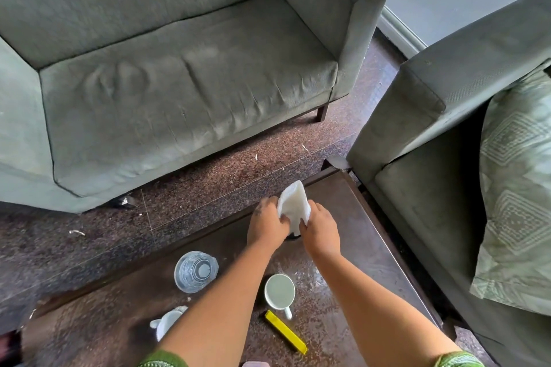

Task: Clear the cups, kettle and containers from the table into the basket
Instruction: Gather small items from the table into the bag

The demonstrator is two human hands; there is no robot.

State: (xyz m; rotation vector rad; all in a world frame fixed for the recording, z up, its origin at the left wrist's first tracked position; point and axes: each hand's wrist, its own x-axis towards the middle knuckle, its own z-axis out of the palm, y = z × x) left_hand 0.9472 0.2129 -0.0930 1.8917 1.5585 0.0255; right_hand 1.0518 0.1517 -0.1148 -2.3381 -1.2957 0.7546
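At the far corner of the desk (372,235), both hands share a grip on a white container (293,207), the left hand (267,225) clasping its near-left edge and the right hand (320,229) pinching its near-right edge, tilted up off the dark top. Nearer than the container, a clear cup (195,271), a white mug (279,292), a second white cup (167,323) partly hidden by the left arm and a yellow strip (285,331) lie on the desk. No basket shows, so I judge it best to keep both hands closed and the container level until the basket is found.

Dark table (351,217) bears clear cup (195,271), two mugs (279,292), yellow strip (285,332).
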